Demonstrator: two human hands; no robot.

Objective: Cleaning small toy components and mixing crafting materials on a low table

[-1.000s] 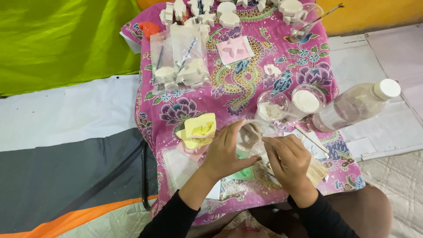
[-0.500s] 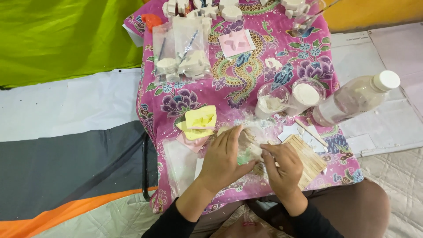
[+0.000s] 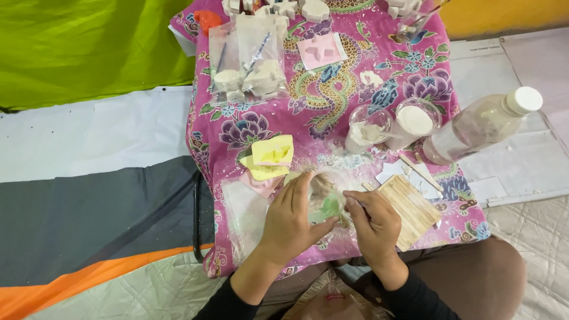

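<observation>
Since the earlier frame the two hands had closed in a little over the small green piece [image 3: 330, 207], and the view had tipped so that the bottle sat nearer the right edge. That green piece lay low on the pink patterned cloth [image 3: 314, 112], between the two hands, inside what looked like a clear, powder-dusted container; its exact outline could not be made out.

Left hand [image 3: 291, 220] cupped the near side of that container, fingers [image 3: 301, 188] spread and curved, half closed around it, thumb pointing toward the green piece. Right hand [image 3: 374, 220] was drawn into a pinch, fingertips together beside the piece; whether a thin tool sat in the pinch could not be told.

Judgement on doing the step well: the left hand should hold the container steady while the right works in small, light motions, since loose white powder lay all around and would scatter easily.

Just right of the right hand lay a mat of wooden sticks [image 3: 409, 208]. Up and left sat stacked yellow moulds [image 3: 271, 155]. Farther up stood two cups of white powder [image 3: 391, 124], with a capped plastic bottle [image 3: 481, 125] lying tilted beside them. Clear bags of white casts [image 3: 249, 62] lay near the far edge.
</observation>
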